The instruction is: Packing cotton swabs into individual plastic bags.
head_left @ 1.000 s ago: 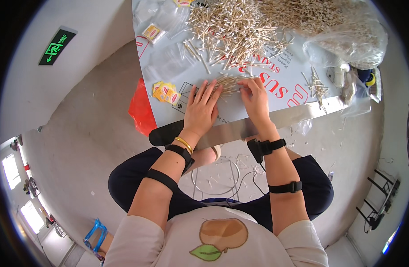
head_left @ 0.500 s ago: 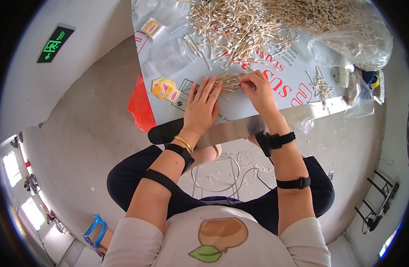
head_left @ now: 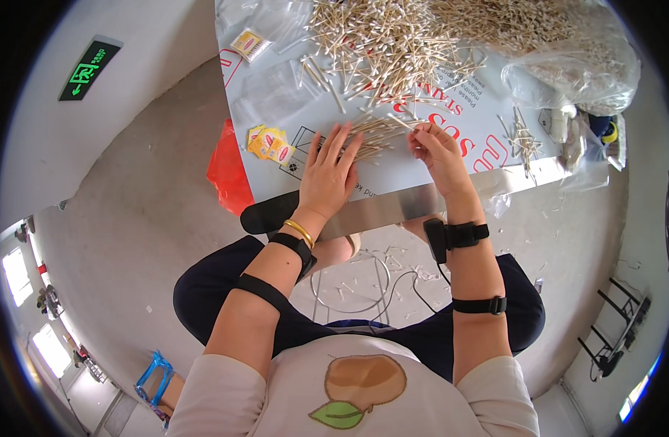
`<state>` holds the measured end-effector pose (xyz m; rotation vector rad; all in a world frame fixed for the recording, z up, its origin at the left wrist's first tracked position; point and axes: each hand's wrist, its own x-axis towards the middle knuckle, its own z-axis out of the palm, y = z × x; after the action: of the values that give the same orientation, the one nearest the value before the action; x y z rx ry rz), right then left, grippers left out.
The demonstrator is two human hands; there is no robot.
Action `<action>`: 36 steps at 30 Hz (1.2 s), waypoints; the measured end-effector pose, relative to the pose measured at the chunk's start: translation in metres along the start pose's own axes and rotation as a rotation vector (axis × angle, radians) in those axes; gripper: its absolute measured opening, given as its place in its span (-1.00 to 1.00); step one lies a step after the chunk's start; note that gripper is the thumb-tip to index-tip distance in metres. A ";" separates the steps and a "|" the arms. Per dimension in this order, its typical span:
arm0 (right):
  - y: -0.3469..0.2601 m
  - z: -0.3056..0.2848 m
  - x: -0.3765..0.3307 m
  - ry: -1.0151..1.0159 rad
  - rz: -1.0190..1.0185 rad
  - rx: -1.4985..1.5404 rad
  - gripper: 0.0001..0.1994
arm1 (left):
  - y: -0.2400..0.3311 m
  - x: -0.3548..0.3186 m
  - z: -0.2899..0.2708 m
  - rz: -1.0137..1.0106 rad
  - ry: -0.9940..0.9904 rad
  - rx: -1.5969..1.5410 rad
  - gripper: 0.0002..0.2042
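Observation:
A small bundle of cotton swabs (head_left: 375, 137) lies on the table in front of me, spread like a fan. My left hand (head_left: 326, 175) rests flat with fingers stretched out, its fingertips over the bundle's left end. Just right of the bundle, my right hand (head_left: 441, 151) is closed in a pinch on a cotton swab (head_left: 400, 121), which points up and to the left; whether more than one is pinched I cannot tell. Beyond both hands rises a big loose heap of cotton swabs (head_left: 393, 47).
Yellow printed cards (head_left: 270, 145) lie left of my left hand. Behind them are clear plastic bags (head_left: 276, 95) and a filled swab packet (head_left: 250, 45). A large clear bag (head_left: 568, 76) and a few stray swabs (head_left: 522, 144) sit at right. The metal table edge (head_left: 393, 207) runs nearest me.
My right hand has moved a little to the right, away from the bundle, with a cotton swab now showing in its pinch. The left hand has stayed in place.

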<state>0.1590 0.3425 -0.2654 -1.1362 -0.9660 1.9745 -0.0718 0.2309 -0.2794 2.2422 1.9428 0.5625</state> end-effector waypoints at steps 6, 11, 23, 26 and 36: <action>-0.024 -0.041 -0.005 0.325 -0.165 -0.185 -0.79 | -0.002 -0.002 0.001 -0.078 0.090 -0.157 -0.38; -0.045 -0.120 -0.019 0.844 -0.261 -0.573 -0.73 | -0.001 -0.001 0.002 -0.088 0.116 -0.230 -0.35; 0.016 0.025 0.000 0.273 -0.569 -1.023 -0.66 | 0.003 0.003 0.001 -0.012 -0.044 0.002 -0.34; 0.027 0.037 -0.004 0.216 -0.575 -1.010 -0.63 | 0.002 0.002 -0.001 -0.044 -0.063 -0.008 -0.39; 0.018 0.027 -0.007 0.332 -0.649 -1.169 -0.64 | -0.001 0.002 -0.002 -0.028 0.018 -0.165 -0.42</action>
<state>0.1341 0.3204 -0.2680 -1.3704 -2.0459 0.5801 -0.0729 0.2327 -0.2773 2.1138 1.8581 0.7144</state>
